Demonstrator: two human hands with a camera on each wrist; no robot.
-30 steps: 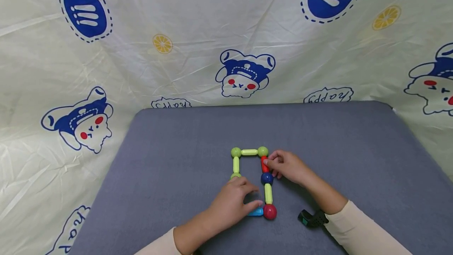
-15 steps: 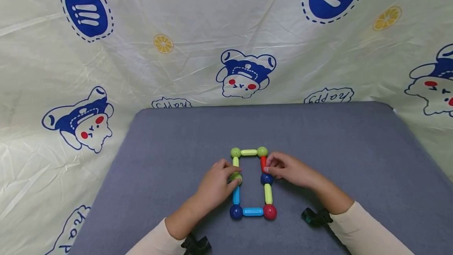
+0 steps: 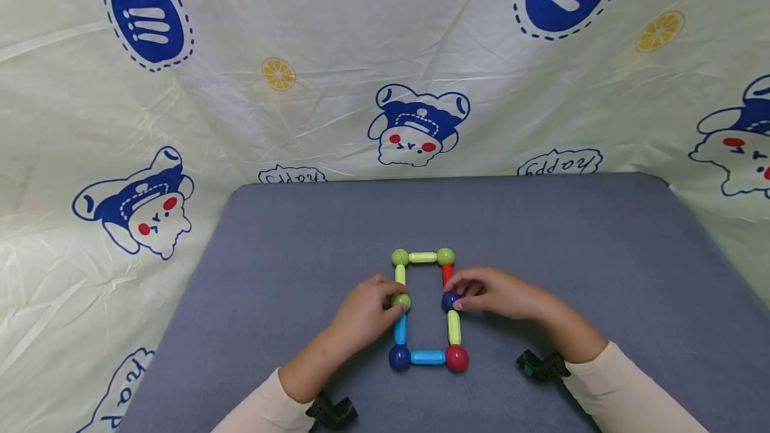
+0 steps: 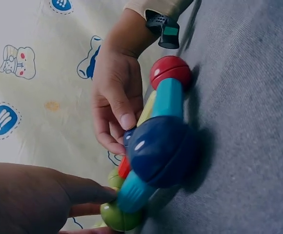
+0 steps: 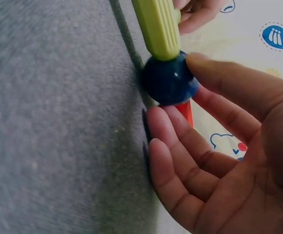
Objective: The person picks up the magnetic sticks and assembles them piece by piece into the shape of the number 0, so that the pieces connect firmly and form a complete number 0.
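Note:
A rectangle of magnetic rods and balls lies on the table. My left hand (image 3: 363, 309) pinches the green ball (image 3: 400, 301) midway along its left side. Opposite, my right hand (image 3: 502, 293) holds the dark blue ball (image 5: 167, 80) between thumb and fingers. A red rod (image 3: 447, 274) runs from that ball to the far right green ball (image 3: 446, 256), and a yellow-green rod (image 3: 454, 328) to the red ball (image 3: 457, 358). Blue rods (image 3: 428, 357) meet at another dark blue ball (image 3: 400, 357) at the near left corner. Yellow-green rods (image 3: 423, 258) form the far left part.
The table (image 3: 301, 239) has a grey cloth top. Behind it hangs a pale curtain (image 3: 337, 32) printed with cartoon bears and orange slices. Black wrist devices (image 3: 333, 411) sit at both sleeves.
My left hand has moved up and left from over the near left part of the rectangle onto the left green ball. My right hand has slid from the red rod down to the blue ball.

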